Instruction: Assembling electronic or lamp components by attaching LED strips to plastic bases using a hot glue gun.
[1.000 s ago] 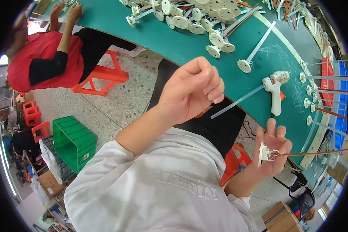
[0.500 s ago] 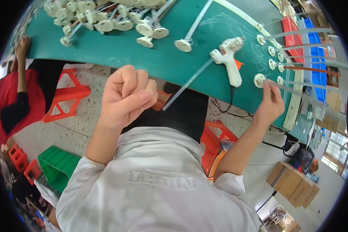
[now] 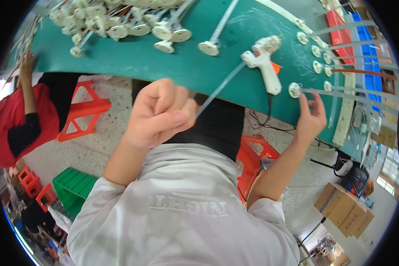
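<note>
My left hand (image 3: 162,115) is closed in a fist in front of my waist. What it holds, if anything, is hidden. Behind it ends the visible part of a long translucent glue stick (image 3: 221,86), which sticks out of the back of a white glue gun (image 3: 267,71) with an orange trigger, lying on the table. At the right, my right hand (image 3: 311,117) has its fingertips on a clear strip (image 3: 332,93), close to its round white base (image 3: 294,90). Similar strips with round bases (image 3: 316,66) lie just beyond that hand.
The green table (image 3: 133,57) carries a heap of white-based parts (image 3: 97,20) at the far left. Red (image 3: 339,33) and blue trays (image 3: 365,48) are at the right. A black cord (image 3: 270,106) hangs off the near edge. Another person (image 3: 26,111) works at the left.
My left fist has moved right and now covers the glue stick's lower end. The right fingertips have shifted slightly along the strip by its base. The whole view has shifted a little.
</note>
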Motion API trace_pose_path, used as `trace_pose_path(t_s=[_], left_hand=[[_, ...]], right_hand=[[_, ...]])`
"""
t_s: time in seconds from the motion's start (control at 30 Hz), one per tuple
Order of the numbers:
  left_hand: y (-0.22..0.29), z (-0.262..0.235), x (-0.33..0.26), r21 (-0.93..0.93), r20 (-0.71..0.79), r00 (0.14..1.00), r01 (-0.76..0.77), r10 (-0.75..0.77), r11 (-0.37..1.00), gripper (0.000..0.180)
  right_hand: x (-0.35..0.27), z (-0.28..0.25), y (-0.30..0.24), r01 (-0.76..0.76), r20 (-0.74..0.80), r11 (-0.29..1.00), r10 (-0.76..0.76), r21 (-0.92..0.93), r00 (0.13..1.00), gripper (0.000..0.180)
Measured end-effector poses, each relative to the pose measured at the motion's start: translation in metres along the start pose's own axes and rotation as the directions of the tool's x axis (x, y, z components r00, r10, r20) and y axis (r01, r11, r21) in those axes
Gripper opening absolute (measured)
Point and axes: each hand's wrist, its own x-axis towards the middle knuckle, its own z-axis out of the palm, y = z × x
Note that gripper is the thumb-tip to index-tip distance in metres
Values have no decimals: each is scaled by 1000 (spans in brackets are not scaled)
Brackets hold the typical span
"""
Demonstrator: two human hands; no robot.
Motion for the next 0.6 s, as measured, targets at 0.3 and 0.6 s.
trace_pose_path(t_s=[0.3, 0.6], left_hand=[[1, 0, 2, -183, 16, 999, 51, -49, 982, 32], [1, 7, -2, 264, 69, 997, -62, 45, 963, 30]], right_hand=[[-86, -6, -56, 633, -246, 591, -604, 500, 758, 3], [-149, 57, -116, -705, 847, 512, -93, 491, 523, 25]])
